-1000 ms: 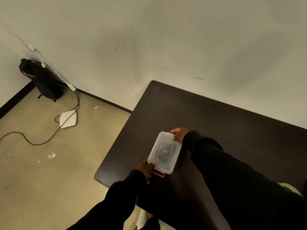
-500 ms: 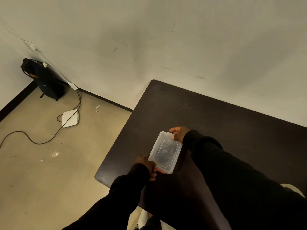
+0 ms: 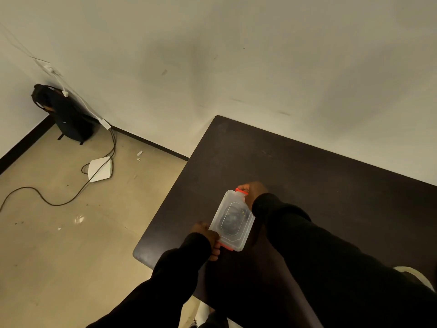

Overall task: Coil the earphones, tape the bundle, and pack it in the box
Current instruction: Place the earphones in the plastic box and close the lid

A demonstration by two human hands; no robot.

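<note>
So the clear plastic box [image 3: 233, 220] sits on the dark desk [image 3: 307, 176], pretty close to the desk's left edge and not far from its near-left corner. The lid is on, and through it you can make out a dark coil, the earphones [image 3: 233, 216], lying inside. Details of the bundle are too murky to call; I can't tell if there's tape on it.

Both hands are on the box, one at each short end. The left hand [image 3: 208, 235] is at the near end, fingers curled around the orange clip [image 3: 224, 246] there, gripping that end. The right hand [image 3: 251, 189] is at the far end, fingers bent over the other orange clip [image 3: 241, 191] and pinching it against the lid. Whether either clip is fully snapped down, I honestly can't tell from this angle. Both arms are in black sleeves, and the right sleeve [image 3: 319, 252] covers a big chunk of the desk's near side.

Off the desk: beige tile floor on the left, a black backpack [image 3: 68, 114] leaning in the room's corner, a white flat gadget [image 3: 99, 169] on the floor with a dark cable [image 3: 47, 200] snaking away from it, and a white power strip [image 3: 105, 123] hanging by the wall. Something pale and rounded [image 3: 416, 275] peeks out past the right sleeve at the desk's near edge, can't say what.
</note>
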